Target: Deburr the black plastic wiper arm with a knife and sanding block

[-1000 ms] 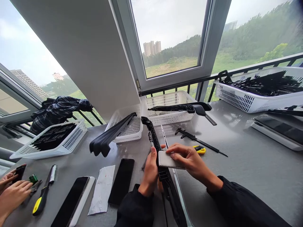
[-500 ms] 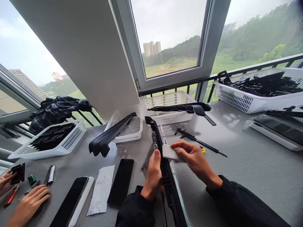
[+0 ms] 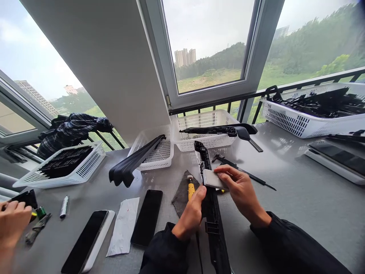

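A long black plastic strip (image 3: pixel 212 213) lies lengthways on the grey table in front of me. My left hand (image 3: pixel 192 215) is closed round the strip's left side near its middle. My right hand (image 3: pixel 242 190) pinches a small flat grey-white block (image 3: pixel 212 179) and presses it onto the strip's upper part. Just left of the strip lie a dark grey cloth (image 3: pixel 181 194) and a small yellow tool (image 3: pixel 190 188).
White baskets (image 3: pixel 155 150) (image 3: pixel 203 127) (image 3: pixel 308 121) with black parts stand along the window. Two phones (image 3: pixel 146 217) (image 3: pixel 87 241) and a paper sheet (image 3: pixel 124 226) lie on my left. Black calipers (image 3: pixel 245 173) lie to the right. Another person's hand (image 3: pixel 11 220) is at the far left.
The strip has swung to the right and more upright in view. My left hand slid down it, uncovering the cloth and yellow tool. The other person's hands drew back leftwards.
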Motion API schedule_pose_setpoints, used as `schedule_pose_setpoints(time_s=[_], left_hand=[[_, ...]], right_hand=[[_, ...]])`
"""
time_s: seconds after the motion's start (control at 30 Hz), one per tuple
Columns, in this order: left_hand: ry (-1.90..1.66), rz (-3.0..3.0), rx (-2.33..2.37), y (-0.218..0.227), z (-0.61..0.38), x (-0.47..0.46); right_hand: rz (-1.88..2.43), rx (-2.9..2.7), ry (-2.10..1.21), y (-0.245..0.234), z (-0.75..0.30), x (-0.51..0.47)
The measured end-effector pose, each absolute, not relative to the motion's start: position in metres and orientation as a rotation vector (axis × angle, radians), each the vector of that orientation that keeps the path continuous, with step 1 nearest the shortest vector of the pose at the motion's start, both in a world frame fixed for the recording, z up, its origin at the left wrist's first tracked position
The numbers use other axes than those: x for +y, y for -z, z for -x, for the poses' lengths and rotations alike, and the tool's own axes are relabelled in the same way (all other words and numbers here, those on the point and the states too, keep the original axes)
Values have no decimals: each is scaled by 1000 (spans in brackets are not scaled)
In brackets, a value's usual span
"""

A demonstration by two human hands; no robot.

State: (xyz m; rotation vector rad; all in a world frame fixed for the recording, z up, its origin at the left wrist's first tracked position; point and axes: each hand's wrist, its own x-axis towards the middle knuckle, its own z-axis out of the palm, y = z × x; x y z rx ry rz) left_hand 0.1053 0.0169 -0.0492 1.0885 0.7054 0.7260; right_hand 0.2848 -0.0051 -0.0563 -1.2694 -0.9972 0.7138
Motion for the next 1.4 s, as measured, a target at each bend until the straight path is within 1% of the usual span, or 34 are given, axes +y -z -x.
schedule_pose_setpoints(time_s=[0.13,0.3,0.53,0.7,0.87,1.03,1.2,1.27,1.4], left_hand=[[-535,-1235,590,44,-101,17],[-553,-1439,621,40,-98,21],[-736,-1246,500,45,-104,23],[-876,-1246,527,57,-106,24],[-939,-1270,590,51,-103,25],[-857,-1374,634,46,-102,24],[-900,-1300,665,45,-103,23],[-843,-1366,685,46,-104,22],[-724,-1472,710,49,-107,16]], right_hand=[[1278,-1016,-689,57,-286,-5],[1204,-1127,-591,52,-277,-8],[1198,-1124,-647,47,-288,-6],[1204,-1082,-690,47,-289,-6],[1212,-1093,-711,46,-287,-8],[1235,-1078,-683,47,-289,-8],[1190,-1083,-784,52,-283,-8],[1164,-1123,-797,53,-279,-9],[1151,-1173,-720,53,-273,-11]])
